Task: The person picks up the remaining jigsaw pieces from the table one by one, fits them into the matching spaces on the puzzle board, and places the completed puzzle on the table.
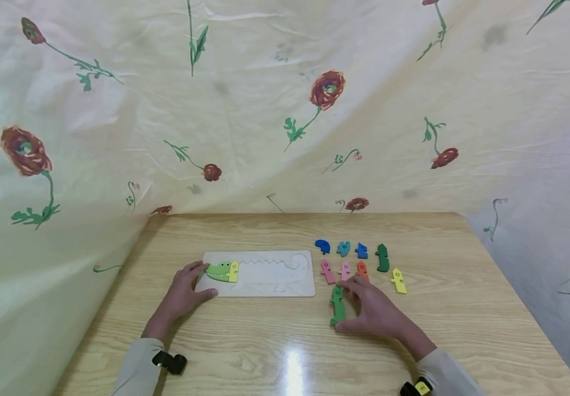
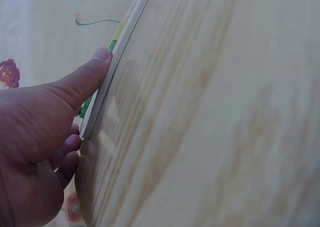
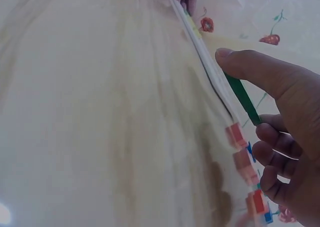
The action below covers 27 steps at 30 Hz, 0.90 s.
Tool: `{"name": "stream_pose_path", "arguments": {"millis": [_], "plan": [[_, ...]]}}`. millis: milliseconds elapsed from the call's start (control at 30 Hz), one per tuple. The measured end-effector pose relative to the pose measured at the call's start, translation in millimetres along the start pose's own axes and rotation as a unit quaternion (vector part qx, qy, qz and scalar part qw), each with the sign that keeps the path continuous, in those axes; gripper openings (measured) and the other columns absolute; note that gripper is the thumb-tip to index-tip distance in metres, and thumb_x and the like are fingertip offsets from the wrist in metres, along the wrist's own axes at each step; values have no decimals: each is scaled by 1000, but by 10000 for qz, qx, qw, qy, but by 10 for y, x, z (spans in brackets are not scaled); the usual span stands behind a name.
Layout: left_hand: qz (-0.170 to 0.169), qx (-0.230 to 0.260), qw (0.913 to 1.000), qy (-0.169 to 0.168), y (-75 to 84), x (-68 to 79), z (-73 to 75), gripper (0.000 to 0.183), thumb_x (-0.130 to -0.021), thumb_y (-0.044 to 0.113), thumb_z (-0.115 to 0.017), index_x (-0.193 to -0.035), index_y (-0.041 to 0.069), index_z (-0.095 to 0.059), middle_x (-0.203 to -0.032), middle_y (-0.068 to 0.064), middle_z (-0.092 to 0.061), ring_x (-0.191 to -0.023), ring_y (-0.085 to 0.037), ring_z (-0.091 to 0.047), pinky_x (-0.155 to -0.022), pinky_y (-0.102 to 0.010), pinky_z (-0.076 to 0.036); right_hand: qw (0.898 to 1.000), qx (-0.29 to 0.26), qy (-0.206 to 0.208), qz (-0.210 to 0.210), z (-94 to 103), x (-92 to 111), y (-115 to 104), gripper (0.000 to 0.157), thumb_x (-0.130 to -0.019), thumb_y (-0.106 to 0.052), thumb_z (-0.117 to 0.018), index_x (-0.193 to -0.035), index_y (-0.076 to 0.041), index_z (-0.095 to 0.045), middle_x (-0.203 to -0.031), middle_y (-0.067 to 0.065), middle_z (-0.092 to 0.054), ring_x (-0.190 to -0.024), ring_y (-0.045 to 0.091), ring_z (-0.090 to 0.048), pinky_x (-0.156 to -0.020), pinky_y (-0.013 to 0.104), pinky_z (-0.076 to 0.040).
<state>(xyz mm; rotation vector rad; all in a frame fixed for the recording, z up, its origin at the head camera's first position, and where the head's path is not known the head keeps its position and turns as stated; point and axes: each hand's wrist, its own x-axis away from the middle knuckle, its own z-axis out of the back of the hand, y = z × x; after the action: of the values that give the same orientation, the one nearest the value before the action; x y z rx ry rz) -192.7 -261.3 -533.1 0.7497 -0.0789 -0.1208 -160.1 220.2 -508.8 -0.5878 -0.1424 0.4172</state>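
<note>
A white puzzle board (image 1: 275,275) with a drawn outline lies on the table, a green crocodile-head piece (image 1: 217,272) and a yellow piece (image 1: 234,271) at its left end. My left hand (image 1: 188,286) holds the board by that end, thumb at the near edge and fingers toward the far corner. In the left wrist view the thumb (image 2: 90,77) lies along the board's edge. My right hand (image 1: 376,308) pinches a green puzzle piece (image 1: 337,307) between thumb and fingers, right of the board. In the right wrist view this green piece (image 3: 242,98) appears raised over the table.
Beyond the right hand lie blue pieces (image 1: 322,246), pink pieces (image 1: 327,271), and an orange-red piece (image 1: 361,270) partly behind the fingers. Farther right are a dark green piece (image 1: 382,258) and a yellow piece (image 1: 398,281). A flowered cloth (image 1: 245,110) hangs behind the wooden table (image 1: 245,341).
</note>
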Motion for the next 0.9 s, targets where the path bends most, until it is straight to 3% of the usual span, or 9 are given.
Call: {"name": "stream_pose_path", "arguments": {"millis": [167,533,733,900], "plan": [[25,-2,10000,-17,11,2,4,87,-86,37,-83,-154,2,-42,-161,-25,-30,-145,-48,-28,-117,-64,-30,9999,32,114,53,24,-68,-69,97,-67,-63,-88,-143,-10,-57,-112,-5,-54,-93,13,-51,-70,24,-48],[127,-41,9999,-80,12,-17,0,88,-87,44,-80,-155,4,-41,-162,-23,-29,-146,-46,-26,-117,-64,-29,9990,50,320,298,56,-223,-229,89,-68,-54,-92,-139,-9,-61,-112,-1,-56,-91,14,-51,-70,25,-46],[99,-36,9999,-70,9,-16,3,88,-86,43,-81,-155,4,-42,-162,-23,-30,-146,-47,-27,-117,-64,-30,9991,64,297,282,65,-324,-302,96,-70,-55,-91,-145,-6,-56,-110,1,-55,-91,18,-51,-66,25,-43],[85,-78,9999,-57,2,-3,1,87,-87,42,-81,-154,3,-42,-161,-25,-30,-145,-48,-28,-116,-65,-30,9989,146,320,295,76,-430,-391,93,-69,-54,-92,-143,-9,-57,-118,4,-57,-93,19,-53,-71,29,-49]]}}
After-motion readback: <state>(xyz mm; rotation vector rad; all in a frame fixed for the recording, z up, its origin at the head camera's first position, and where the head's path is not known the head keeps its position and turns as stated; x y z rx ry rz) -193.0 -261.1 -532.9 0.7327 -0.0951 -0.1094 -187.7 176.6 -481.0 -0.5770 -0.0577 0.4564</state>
